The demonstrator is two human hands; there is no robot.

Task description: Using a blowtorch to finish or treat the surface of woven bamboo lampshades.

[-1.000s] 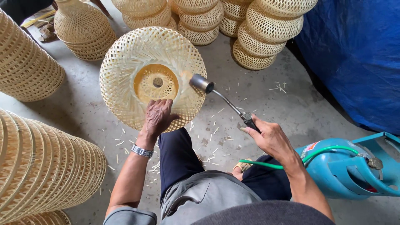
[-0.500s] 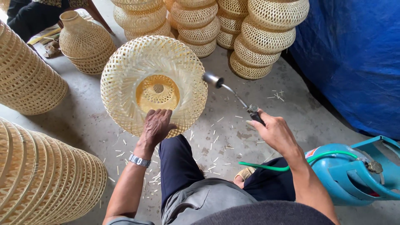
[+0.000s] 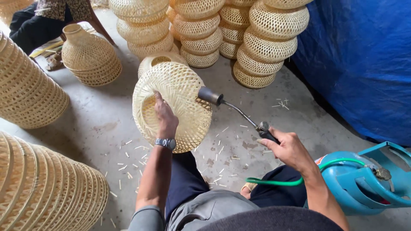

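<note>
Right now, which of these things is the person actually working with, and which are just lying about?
In use:
left hand holding the round woven bamboo shade
right hand gripping the metal gas torch
green hose
blue gas cylinder

Lying about:
stacked woven shades
bamboo splinters
blue tarpaulin

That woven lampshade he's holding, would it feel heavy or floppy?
Probably light: the left hand alone lifts the woven lampshade by its rim. Likely fairly stiff, since it keeps its domed shape. The open weave looks thin, so perhaps easy to crush.
</note>
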